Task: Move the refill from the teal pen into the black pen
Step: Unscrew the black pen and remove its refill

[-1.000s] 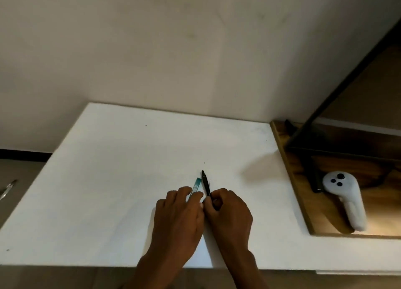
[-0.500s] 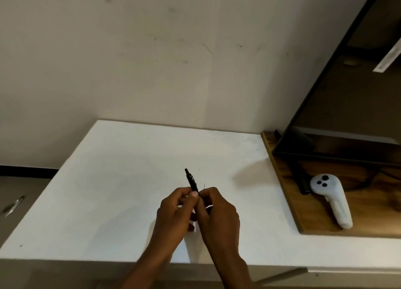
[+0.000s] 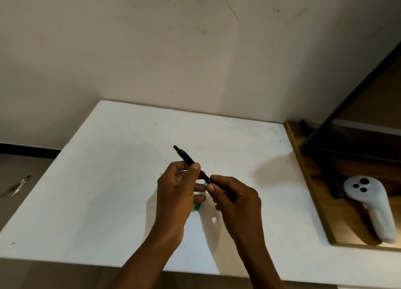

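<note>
Head view: both hands are up over the middle of the white surface (image 3: 104, 180). The left hand (image 3: 178, 193) pinches the black pen (image 3: 191, 161) at its middle between thumb and fingers, and the pen slants with its clicker end pointing far and left. The right hand (image 3: 236, 198) grips the pen's near end, fingertips closed on it. The teal pen (image 3: 198, 205) peeks out under the left hand's lower fingers; whether they hold it, I cannot tell. The refill is not visible. Off to the right, a white controller (image 3: 368, 204) lies on a wooden tray (image 3: 303, 158)
</note>
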